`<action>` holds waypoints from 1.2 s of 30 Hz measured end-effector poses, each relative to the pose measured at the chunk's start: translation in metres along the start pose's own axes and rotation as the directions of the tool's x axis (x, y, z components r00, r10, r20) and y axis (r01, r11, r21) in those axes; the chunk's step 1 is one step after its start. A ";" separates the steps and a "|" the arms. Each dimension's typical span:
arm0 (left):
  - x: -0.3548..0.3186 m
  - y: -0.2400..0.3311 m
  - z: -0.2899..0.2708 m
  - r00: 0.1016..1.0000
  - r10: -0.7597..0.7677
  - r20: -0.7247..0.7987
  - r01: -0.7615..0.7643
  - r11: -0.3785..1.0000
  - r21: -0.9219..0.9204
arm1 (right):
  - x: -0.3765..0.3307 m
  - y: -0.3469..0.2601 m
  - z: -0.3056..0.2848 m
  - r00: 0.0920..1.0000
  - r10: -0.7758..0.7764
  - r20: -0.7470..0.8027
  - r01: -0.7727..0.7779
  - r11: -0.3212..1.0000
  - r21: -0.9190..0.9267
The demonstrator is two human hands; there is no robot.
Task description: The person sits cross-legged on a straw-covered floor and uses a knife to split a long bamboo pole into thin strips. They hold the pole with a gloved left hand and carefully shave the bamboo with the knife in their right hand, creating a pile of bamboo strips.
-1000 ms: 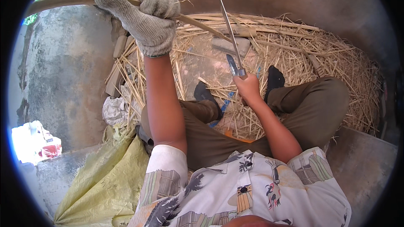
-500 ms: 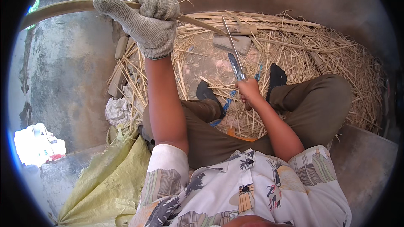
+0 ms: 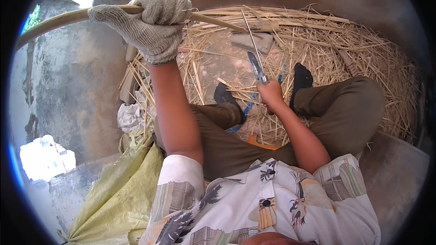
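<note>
My left hand (image 3: 147, 25), in a grey knitted glove, is raised at the upper left with its fingers wrapped round a long, bent bamboo strip (image 3: 68, 18). The strip runs past the left rim of the view, and its right end reaches down beside the blade in my other hand. Bare and closed, my right hand (image 3: 270, 94) grips a knife (image 3: 253, 41) by its handle, the long thin blade pointing away from me. The blade's upper part is close to the strip's end; whether they touch I cannot tell. A dark blade with a patterned face (image 3: 253, 64) shows just left of the knife.
Bamboo shavings (image 3: 363, 59) cover much of the floor. A grey brick (image 3: 252, 41) lies beyond the knife. Between my feet are a blue strap (image 3: 248, 109) and an orange object (image 3: 261, 143). A yellow-green woven sack (image 3: 113, 190) is at my left, by a wall (image 3: 86, 90).
My left hand has shifted a little to the left with the bamboo strip. My right hand keeps its grip on the knife and has barely moved.
</note>
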State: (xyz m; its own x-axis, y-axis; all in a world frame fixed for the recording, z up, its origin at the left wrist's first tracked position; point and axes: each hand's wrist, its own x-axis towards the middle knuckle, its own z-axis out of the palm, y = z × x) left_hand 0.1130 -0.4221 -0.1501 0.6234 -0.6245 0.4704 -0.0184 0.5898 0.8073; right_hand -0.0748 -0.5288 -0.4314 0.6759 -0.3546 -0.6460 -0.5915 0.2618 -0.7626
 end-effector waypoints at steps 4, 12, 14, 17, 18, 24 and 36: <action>0.000 0.000 -0.007 0.999 0.011 -0.045 -0.009 0.998 0.054 | -0.007 -0.014 -0.004 0.998 0.059 0.023 -0.061 0.992 0.107; -0.001 -0.001 -0.004 0.999 0.030 0.025 -0.031 0.999 0.011 | -0.026 -0.037 0.000 0.864 -0.457 -0.212 0.462 0.886 -0.026; -0.001 0.001 -0.004 0.999 0.024 0.032 -0.025 1.000 0.007 | -0.022 -0.016 0.003 0.887 -0.415 -0.203 0.417 0.908 -0.033; -0.001 -0.001 -0.008 0.999 0.011 0.031 -0.011 1.000 -0.002 | -0.009 -0.001 0.002 0.989 -0.106 -0.106 0.100 0.993 -0.058; -0.002 0.000 -0.008 1.000 0.008 0.027 -0.008 1.000 -0.003 | -0.008 -0.001 0.001 0.998 0.041 -0.051 -0.043 0.998 -0.041; -0.003 0.005 -0.013 0.999 0.024 -0.026 -0.023 1.000 0.008 | -0.012 -0.029 -0.011 0.767 0.192 0.613 -0.544 0.701 0.461; -0.002 0.004 -0.015 0.999 0.011 -0.033 -0.012 1.000 -0.025 | 0.005 0.005 -0.006 0.984 -0.128 -0.125 0.086 0.951 -0.298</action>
State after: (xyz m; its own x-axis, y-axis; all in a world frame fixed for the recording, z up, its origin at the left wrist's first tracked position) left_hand 0.1235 -0.4106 -0.1528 0.6488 -0.6004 0.4675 -0.0063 0.6101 0.7923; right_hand -0.0771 -0.5346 -0.4383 0.6856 -0.4945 -0.5342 -0.6355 -0.0487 -0.7706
